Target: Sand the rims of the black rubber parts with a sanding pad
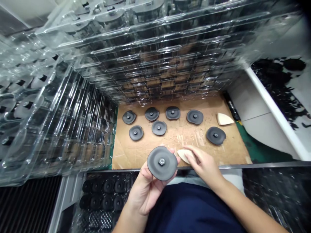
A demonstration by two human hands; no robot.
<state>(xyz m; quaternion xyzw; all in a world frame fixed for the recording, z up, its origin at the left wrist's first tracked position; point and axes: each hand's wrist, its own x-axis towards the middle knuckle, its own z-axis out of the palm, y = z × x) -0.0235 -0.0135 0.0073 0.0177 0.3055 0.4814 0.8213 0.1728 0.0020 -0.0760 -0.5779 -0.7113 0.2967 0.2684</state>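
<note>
A dark grey rounded disc with a small hex-shaped stud at its centre (pixel 155 170) rests in my left hand (pixel 148 191), its studded face turned up toward me. My fingers wrap under its rim. Just to the right, my right hand (pixel 204 163) pinches a cream-coloured wedge-shaped pad (pixel 183 155), whose tip points at the disc's edge. A small gap seems to lie between pad and disc. Several like discs lie stud-up on the cardboard sheet (pixel 170 142), among them one disc (pixel 215 135) at the right and another disc (pixel 136 133) at the left.
Tall stacks of clear plastic trays (pixel 155 48) wall in the back and the left side (pixel 68 113). A second cream pad (pixel 224 119) lies at the cardboard's right, by a black pen-like tool (pixel 232 106). Below left, a tray holds several dark discs (pixel 108 186). A white bin (pixel 272 100) stands right.
</note>
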